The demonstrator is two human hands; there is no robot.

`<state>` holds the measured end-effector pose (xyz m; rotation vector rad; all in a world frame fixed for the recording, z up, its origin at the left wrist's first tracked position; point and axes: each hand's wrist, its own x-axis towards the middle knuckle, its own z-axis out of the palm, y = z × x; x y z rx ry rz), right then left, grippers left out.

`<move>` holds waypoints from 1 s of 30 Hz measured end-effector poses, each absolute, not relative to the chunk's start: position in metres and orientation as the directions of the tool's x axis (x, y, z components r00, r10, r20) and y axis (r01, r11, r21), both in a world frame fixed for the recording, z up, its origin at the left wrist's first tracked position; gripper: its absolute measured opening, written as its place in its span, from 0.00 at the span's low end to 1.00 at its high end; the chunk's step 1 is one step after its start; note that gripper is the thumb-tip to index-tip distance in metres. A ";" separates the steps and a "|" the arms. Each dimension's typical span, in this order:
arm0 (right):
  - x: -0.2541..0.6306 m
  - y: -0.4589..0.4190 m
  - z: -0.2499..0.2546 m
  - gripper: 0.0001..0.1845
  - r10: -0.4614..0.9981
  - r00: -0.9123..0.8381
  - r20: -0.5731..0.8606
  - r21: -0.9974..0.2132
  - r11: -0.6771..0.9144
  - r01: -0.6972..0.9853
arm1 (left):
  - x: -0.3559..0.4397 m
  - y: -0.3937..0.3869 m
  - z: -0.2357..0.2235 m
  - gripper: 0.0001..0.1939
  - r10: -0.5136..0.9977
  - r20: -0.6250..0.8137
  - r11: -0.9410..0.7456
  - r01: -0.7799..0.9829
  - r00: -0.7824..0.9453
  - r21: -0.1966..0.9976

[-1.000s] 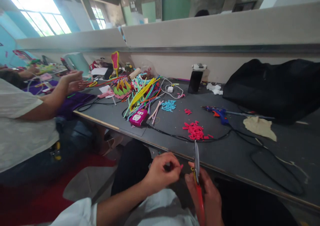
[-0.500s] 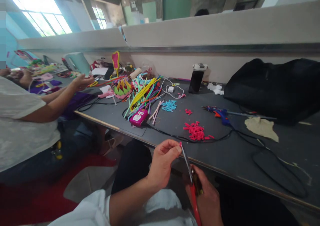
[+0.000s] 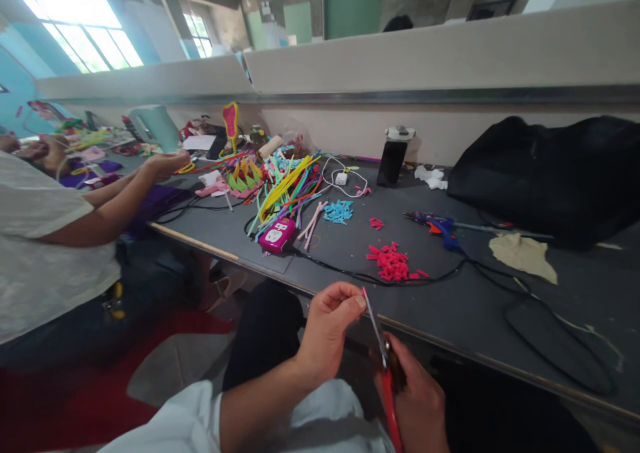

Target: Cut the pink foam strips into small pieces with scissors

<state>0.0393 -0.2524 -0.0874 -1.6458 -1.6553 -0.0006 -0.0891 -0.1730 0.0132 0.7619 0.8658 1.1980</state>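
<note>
Between thumb and fingertips, my left hand [image 3: 327, 329] pinches a small pink-red piece [image 3: 365, 293], of which only the end shows. My right hand [image 3: 415, 396] is closed round the red-handled scissors [image 3: 389, 399], whose blades point up and to the left. The blade tips touch or nearly touch the pink-red piece at my left fingertips. Just beyond, on the grey table [image 3: 500, 326], lies a pile of short pink-red pieces [image 3: 393, 263]. A smaller cluster of the same pieces [image 3: 377, 223] and a heap of short blue pieces [image 3: 339, 211] lie farther back.
A blue glue gun [image 3: 443, 231] with a black cable lies right of the pile. A magenta box [image 3: 277, 235] stands near the table edge beside colourful pipe cleaners [image 3: 285, 193]. A black bag [image 3: 545, 179] fills the back right. At left, a co-worker's arms [image 3: 120, 199] reach over the table.
My left hand has risen toward the table edge with the pink-red piece. The scissors have tilted left, bringing their tips to it. The co-worker's hands have shifted slightly right.
</note>
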 end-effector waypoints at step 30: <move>0.037 -0.253 -0.086 0.17 0.840 0.175 0.513 -0.601 0.206 0.772 | -0.098 -0.176 0.011 0.05 0.958 -0.170 0.266 -0.486 0.233 0.833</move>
